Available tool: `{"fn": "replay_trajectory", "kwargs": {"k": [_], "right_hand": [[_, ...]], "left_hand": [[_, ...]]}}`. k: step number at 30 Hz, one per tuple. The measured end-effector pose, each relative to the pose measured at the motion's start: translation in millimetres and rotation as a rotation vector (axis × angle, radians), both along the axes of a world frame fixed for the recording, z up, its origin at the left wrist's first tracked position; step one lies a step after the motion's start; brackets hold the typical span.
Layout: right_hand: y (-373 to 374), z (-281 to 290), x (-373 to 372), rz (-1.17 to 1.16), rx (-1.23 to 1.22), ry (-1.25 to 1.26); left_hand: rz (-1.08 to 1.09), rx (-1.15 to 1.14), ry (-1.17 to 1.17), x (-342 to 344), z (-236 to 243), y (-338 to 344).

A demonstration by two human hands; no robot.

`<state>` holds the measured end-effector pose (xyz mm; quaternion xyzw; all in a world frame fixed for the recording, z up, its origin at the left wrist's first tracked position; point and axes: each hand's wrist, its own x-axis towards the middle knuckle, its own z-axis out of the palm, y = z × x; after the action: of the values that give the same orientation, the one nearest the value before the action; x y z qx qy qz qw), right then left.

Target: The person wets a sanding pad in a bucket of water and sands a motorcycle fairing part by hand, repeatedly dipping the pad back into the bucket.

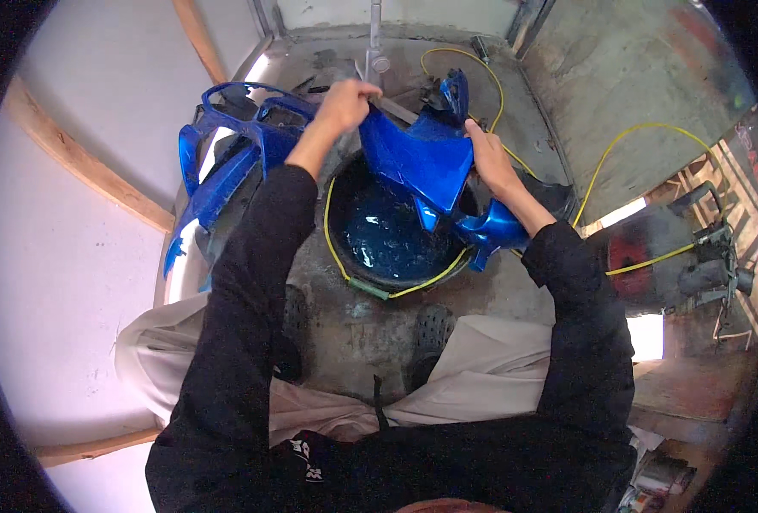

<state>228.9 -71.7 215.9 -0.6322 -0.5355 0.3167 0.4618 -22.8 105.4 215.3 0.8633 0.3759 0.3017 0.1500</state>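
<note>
Grip: the right hand grasps the right edge of a glossy, blue, angular moulded panel, its thumb along the top; the left hand is at the panel's upper left corner, fingers curled and blurred, so I cannot tell whether it pinches the edge or only touches it.
Feet: dark perforated shoes stand on the grey concrete floor, just short of the bucket.
Bucket: a round black bucket holds dark, glinting water; its yellow handle with a green sleeve lies down along the near rim.
Panel: tilted over the far part of the bucket, point downward; whether the tip meets the water is unclear.
Right of bucket: a curved, shiny blue piece sits below the right forearm; I cannot tell whether it joins the panel.
Left of bucket: a branching blue plastic body frame rests by the wall.
Beyond: a blue-and-black part, a looped yellow hose and a grey upright pipe.
Risk: wet, smooth plastic could slip from the right fingers if the left gives little support; a drop could splash water or scratch the gloss against the rim.
</note>
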Motion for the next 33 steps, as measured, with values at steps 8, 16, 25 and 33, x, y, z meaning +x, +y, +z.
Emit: {"fn": "replay_trajectory", "kwargs": {"k": [8,16,25,33], "right_hand": [[-4,-4,9,-0.016,0.031,-0.095],[9,-35,10,-0.077,0.068,-0.16],[-8,-2,-22,-0.019,0.164,-0.23],[-2,-6,-16,-0.037,-0.04,-0.17]], "left_hand": [[-0.116,0.26,-0.317,34,-40,-174],[0.1,0.201,-0.292,28,-56,-177],[0.278,0.148,-0.146,28,-30,-174],[0.215,0.274,-0.258,24,-15,-166]]}}
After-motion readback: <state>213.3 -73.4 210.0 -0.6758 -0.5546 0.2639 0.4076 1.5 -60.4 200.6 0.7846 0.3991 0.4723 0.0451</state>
